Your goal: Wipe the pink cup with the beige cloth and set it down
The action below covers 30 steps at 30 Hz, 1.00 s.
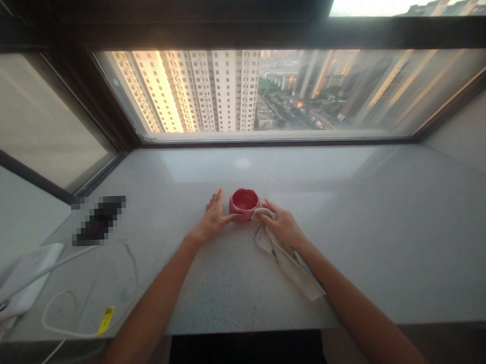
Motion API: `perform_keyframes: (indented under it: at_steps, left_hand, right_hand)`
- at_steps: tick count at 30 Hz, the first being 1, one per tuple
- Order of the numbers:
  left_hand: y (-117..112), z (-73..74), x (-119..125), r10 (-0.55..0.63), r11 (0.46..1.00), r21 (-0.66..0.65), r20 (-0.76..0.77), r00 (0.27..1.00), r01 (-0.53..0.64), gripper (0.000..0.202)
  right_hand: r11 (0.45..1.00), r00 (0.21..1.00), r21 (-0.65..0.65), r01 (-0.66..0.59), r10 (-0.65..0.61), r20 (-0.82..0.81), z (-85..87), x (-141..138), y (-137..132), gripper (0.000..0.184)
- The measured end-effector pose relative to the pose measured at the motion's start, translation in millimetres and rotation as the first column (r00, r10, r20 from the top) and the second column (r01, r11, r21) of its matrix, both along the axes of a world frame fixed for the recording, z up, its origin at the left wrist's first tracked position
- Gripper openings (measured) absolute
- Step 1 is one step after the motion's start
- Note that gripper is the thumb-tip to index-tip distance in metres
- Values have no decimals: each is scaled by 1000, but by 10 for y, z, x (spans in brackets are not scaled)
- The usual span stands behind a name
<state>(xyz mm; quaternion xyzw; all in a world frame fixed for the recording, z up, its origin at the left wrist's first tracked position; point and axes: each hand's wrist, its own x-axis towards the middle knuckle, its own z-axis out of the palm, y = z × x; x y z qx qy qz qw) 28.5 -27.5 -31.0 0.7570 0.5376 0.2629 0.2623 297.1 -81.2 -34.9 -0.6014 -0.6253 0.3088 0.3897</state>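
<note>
A small red bowl (236,209) with a scalloped rim stands upright on the grey windowsill (215,289). To its left is my left hand (212,219), fingers spread and thumb reaching to the bowl's near side. My right hand (283,223) pinches a pale cloth (283,263) against the right front of the bowl. The rest of the cloth trails across the sill toward me, beside my right forearm. The inside of the bowl shows only its red surface.
On the left lie a white device (35,279), a pale cable (59,330) with a yellow tag (106,320), and a pixelated dark object (99,221). A closed window (232,92) borders the sill's far side, with tall buildings outside. The sill's front edge is close to me.
</note>
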Motion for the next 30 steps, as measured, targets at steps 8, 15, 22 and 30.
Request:
perform_keyframes:
  at_steps: [8, 15, 22, 30]
  left_hand:
    - [-1448, 393, 132, -115, 984, -64, 479, 870, 165, 107]
    - [-1960, 296, 172, 218, 885, -438, 692, 689, 160, 102]
    - [-1713, 412, -209, 134, 954, -300, 429, 893, 1, 51]
    - [-1614, 341, -472, 211, 974, -167, 393, 895, -156, 52]
  right_hand:
    - [956, 575, -257, 141, -291, -765, 314, -242, -843, 63]
    - [996, 657, -20, 85, -71, -751, 236, -412, -1102, 61]
    - [849, 687, -4, 528, -430, -586, -256, -140, -1334, 35]
    - [982, 985, 190, 18, -50, 164, -65, 29, -1567, 56]
